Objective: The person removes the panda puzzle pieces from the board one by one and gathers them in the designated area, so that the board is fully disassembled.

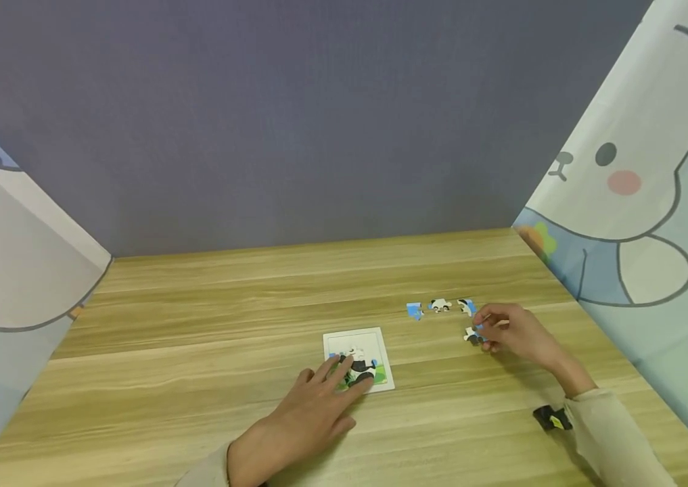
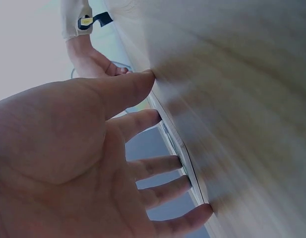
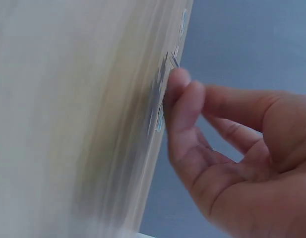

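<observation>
My left hand (image 1: 313, 416) lies with spread, nearly straight fingers over a white-framed panda puzzle board (image 1: 357, 333), fingertips on its lower part. Assembled panda and green pieces show between those fingers; some of the picture is hidden under them. Over to the right, my right hand (image 1: 517, 335) pinches a jigsaw piece (image 1: 471, 336) in white, black and blue between thumb and fingertips. In the right wrist view the same piece (image 3: 174, 60) appears edge-on as a thin sliver, close to the tabletop.
Three loose pieces lie in a row beyond my right hand: a blue one (image 1: 414, 310), a panda-face one (image 1: 440, 306) and a blue-and-white one (image 1: 467, 307). The wooden table (image 1: 197, 365) meets a grey panel (image 1: 319, 135) at the back. Cartoon-printed panels flank both sides.
</observation>
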Demonstrator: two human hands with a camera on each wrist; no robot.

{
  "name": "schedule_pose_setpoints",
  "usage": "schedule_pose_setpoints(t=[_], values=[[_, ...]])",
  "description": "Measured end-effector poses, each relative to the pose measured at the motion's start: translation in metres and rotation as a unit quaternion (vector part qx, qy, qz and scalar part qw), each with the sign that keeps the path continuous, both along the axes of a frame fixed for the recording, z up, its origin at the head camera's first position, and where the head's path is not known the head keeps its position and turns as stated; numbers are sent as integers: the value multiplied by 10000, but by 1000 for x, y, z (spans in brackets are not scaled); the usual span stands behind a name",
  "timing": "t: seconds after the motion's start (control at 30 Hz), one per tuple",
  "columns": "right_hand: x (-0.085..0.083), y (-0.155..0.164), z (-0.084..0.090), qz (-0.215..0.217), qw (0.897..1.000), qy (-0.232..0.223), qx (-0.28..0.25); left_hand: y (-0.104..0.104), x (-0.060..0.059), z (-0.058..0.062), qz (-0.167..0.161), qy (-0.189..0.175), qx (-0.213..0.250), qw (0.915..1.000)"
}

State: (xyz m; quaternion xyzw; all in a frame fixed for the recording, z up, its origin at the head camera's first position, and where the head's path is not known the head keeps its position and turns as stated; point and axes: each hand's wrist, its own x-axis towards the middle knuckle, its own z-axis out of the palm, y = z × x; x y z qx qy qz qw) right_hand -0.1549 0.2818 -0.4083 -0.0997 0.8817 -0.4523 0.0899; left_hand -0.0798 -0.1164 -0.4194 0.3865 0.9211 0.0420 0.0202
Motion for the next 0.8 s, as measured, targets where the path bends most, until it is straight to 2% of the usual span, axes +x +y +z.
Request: schedule_pose_setpoints(t=[0.1, 0.2, 0.3, 0.5, 0.67, 0.8], values=[[0, -1, -1, 12, 9974, 367, 622, 0, 0, 1, 19, -63, -26, 10000], [1, -3, -1, 39, 9889, 840, 1226, 0, 0, 2, 28, -110, -43, 9999], [2, -4, -2, 7, 9817, 1104, 1549, 0, 0, 2, -4, -68, -19, 10000], [2, -4, -2, -41, 9766, 1225, 1767, -1, 0, 4, -2, -32, -69, 10000], [1, -3, -4, 2, 9755, 1302, 1775, -1, 0, 3, -25, -6, -55, 10000], [1, -3, -5, 101, 9770, 1191, 1765, 0, 1, 3, -16, 19, -57, 10000]])
